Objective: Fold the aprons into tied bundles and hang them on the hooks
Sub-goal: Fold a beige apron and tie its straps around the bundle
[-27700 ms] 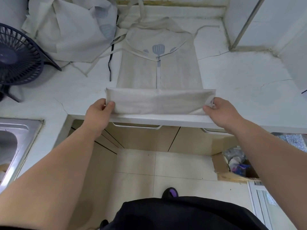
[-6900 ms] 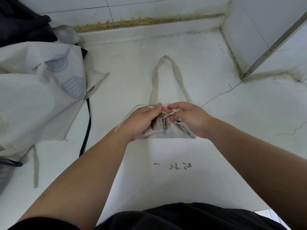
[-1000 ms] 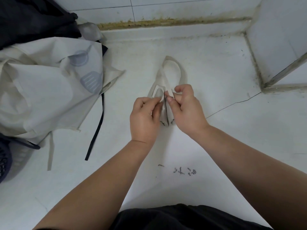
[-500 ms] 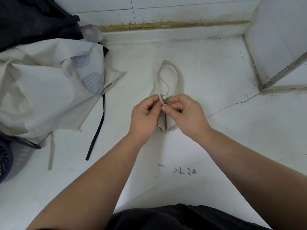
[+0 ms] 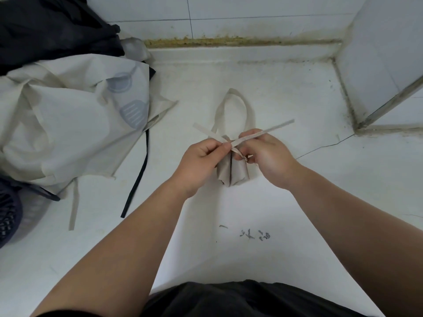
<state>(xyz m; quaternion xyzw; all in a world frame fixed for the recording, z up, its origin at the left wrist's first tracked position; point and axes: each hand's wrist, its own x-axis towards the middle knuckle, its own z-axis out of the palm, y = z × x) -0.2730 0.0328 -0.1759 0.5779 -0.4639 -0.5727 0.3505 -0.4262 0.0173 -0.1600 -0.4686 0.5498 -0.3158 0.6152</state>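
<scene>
**A:** Right, start at the left edge. What's there?

**B:** Fan at eight o'clock, cut off by the frame. Dark cloth at ten o'clock. Loose apron heaped at nine o'clock, pale with a grey utensil print, its lower edge lying over the fan. A beige strap and a black strap trail from the heap toward six o'clock across the counter.

**A:** First hand?

**B:** Left hand just left of centre. Thumb and forefinger pinch the left tie where the two ties cross. Its free end sticks out toward ten o'clock.

**A:** And the apron being worked?

**B:** Bundle at centre, between the hands, resting on the counter. Rolled tight, lower end poking toward six o'clock. Its neck loop lies flat on the counter at twelve o'clock from it.

**A:** Other hand?

**B:** Right hand against the bundle's right side, fingers curled round the right tie. That free end points to two o'clock. The crossing sits between the fingertips; cannot tell whether a knot is formed.

**A:** Further right?

**B:** Scribbled marks at five o'clock from the bundle. A crack runs from near the right hand toward three o'clock. Tiled corner at two o'clock.
</scene>
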